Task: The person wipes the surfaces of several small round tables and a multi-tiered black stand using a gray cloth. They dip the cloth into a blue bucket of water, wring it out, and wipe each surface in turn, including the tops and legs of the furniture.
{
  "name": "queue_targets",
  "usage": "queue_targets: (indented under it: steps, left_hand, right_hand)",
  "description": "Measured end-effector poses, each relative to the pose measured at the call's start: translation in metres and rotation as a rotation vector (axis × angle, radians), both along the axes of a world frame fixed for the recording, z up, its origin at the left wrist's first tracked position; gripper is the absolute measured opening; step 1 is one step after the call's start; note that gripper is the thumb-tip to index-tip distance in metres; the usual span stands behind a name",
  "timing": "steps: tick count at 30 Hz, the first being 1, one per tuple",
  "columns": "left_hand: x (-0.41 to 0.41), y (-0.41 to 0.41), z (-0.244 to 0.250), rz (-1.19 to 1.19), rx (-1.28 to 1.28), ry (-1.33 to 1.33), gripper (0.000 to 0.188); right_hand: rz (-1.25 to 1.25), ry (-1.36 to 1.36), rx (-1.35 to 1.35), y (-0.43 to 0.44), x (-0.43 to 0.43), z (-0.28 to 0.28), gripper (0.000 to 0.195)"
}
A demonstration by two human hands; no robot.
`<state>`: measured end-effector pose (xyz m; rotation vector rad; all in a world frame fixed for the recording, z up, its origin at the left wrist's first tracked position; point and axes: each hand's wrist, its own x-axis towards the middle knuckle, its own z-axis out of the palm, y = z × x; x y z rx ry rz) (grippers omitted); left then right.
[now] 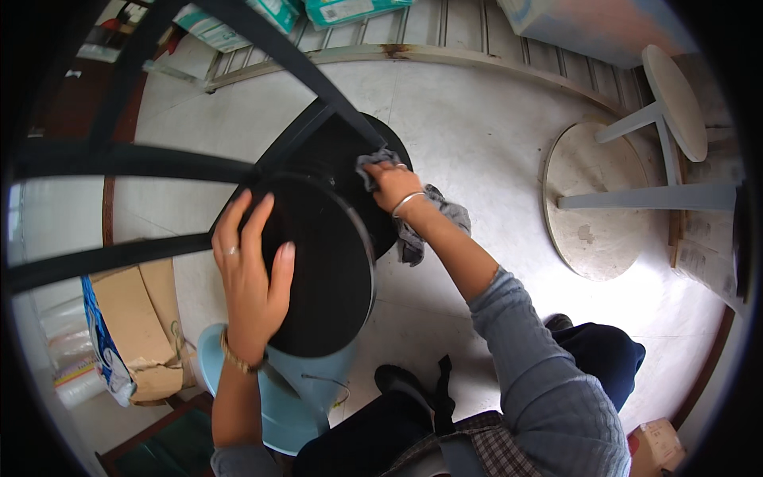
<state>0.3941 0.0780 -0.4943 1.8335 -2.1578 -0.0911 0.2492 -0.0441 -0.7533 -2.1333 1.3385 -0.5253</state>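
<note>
A piece of black furniture, perhaps a stool, has a round black panel (pixel 322 268) and straight black legs (pixel 179 161) that run to the upper left. Behind that panel lies a second broad black surface (pixel 357 131). My left hand (pixel 253 262) rests on the near panel beside the leg joints, fingers spread and nothing gripped. My right hand (pixel 393 185) presses a crumpled grey cloth (pixel 377 160) against the far surface, close to the end of one leg. More grey cloth (pixel 450 214) hangs below my right wrist.
Beneath the black furniture is a light blue object (pixel 280 420). Pale round-topped stools (pixel 596 238) lie at the right. A metal ladder-like frame (pixel 417 53) crosses the back, with teal packages (pixel 351 9) beyond. Cardboard (pixel 134 316) stands at left, and a small box (pixel 658 444) at lower right.
</note>
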Motion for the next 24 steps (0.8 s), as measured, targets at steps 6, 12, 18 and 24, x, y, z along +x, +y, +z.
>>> queue_targets:
  steps: [6,12,18,24]
  left_hand:
    - [-0.007,-0.006,-0.005,0.007,0.069,-0.076,0.041]
    - [-0.004,-0.009,-0.007,0.045,0.08,-0.042,0.042]
    - [-0.001,-0.002,-0.002,0.091,0.074,-0.056,0.041]
    - [-0.007,-0.011,-0.004,0.052,0.053,-0.055,0.041]
  right_hand:
    - [-0.084,-0.21,-0.151,-0.045,0.077,-0.056,0.04]
    - [0.166,0.053,-0.116,-0.031,0.092,-0.044,0.031]
    - [0.426,0.108,0.14,0.002,0.048,-0.025,0.03]
    - [0.107,0.067,-0.129,-0.02,0.076,-0.038,0.037]
